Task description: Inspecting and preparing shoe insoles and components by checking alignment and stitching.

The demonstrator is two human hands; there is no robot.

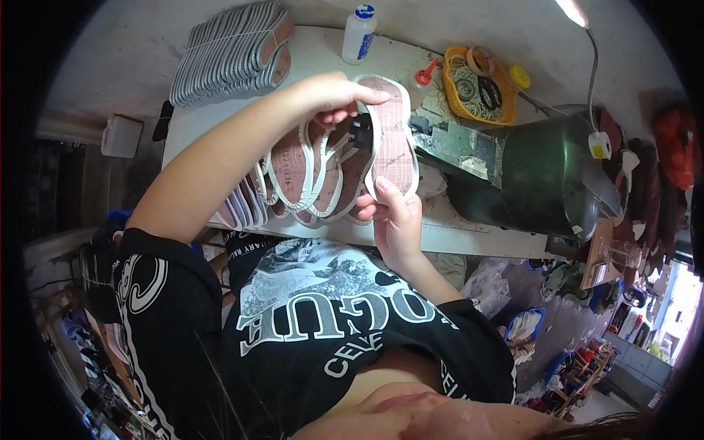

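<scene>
My left hand and my right hand hold one shoe insole between them, over the table's front part. Its brownish-pink face is turned up, and a white band runs round its edge. My left thumb lies on the far end, with the fingers curled beneath. At the near end, my right thumb presses on the face and the other fingers bend under it. Just left of the held piece, several similar white-edged insoles lie overlapping on the white table. Part of a small black machine head shows behind the insole.
A tied stack of grey-edged insoles stands at the far left. Along the back are a white bottle, a red-tipped bottle and a yellow basket of cords. A green machine body takes up the right side.
</scene>
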